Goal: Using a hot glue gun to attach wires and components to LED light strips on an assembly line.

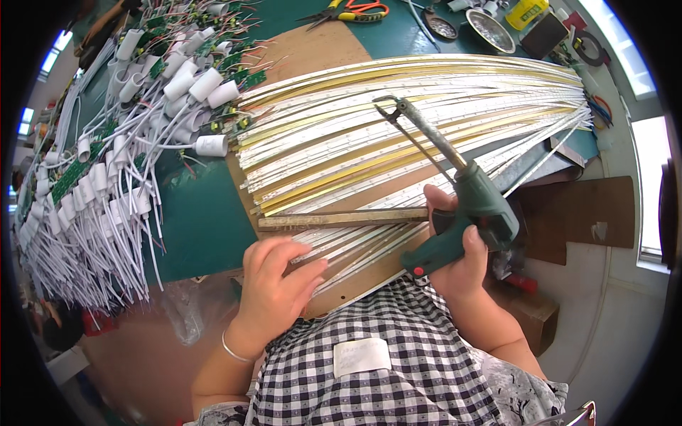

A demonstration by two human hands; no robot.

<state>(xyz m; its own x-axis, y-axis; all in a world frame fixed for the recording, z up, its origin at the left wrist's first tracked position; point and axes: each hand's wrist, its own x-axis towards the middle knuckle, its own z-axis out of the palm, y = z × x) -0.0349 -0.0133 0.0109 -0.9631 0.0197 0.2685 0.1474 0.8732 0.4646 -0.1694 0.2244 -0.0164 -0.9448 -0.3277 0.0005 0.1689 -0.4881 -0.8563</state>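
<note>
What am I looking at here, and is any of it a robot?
There is no robot: a person's two bare hands are seen from a fisheye camera on their head, so straight edges bend. The right hand holds a dark green, gun-shaped tool with a long metal nose. The left hand, open, is at the near edge of long, thin white and gold strips; whether it touches them is unclear. To the left, white plastic cylinders with white wires and small green circuit boards are heaped on the dark green tabletop.
</note>
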